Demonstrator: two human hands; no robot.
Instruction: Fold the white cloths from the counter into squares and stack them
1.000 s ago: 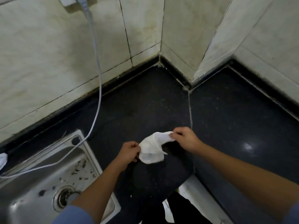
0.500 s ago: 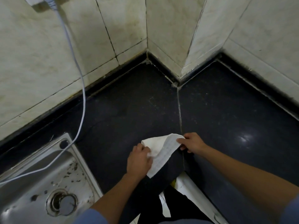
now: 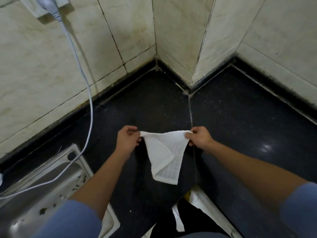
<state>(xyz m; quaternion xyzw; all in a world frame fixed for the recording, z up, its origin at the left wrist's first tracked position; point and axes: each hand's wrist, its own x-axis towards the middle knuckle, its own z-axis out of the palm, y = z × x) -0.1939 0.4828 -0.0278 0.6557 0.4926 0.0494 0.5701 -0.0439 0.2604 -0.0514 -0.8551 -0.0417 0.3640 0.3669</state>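
Note:
A small white cloth [image 3: 163, 153] with a waffle weave hangs in the air over the dark counter [image 3: 240, 127]. My left hand [image 3: 127, 140] pinches its upper left corner. My right hand [image 3: 199, 137] pinches its upper right corner. The top edge is stretched between the two hands, and the rest droops down in a loose fold toward the counter's front edge. No other cloths or folded stack show in this view.
A steel sink [image 3: 42, 191] lies at the lower left. A white cable [image 3: 89, 107] runs from a wall socket [image 3: 46, 7] down across the sink. Tiled walls [image 3: 180, 40] meet in a corner behind the counter. White and dark items [image 3: 187, 208] show below the counter's edge.
The cloth was bunched between my hands, then partly opened. Now my hands have moved apart and lifted it, pulling the top edge taut so the cloth hangs open.

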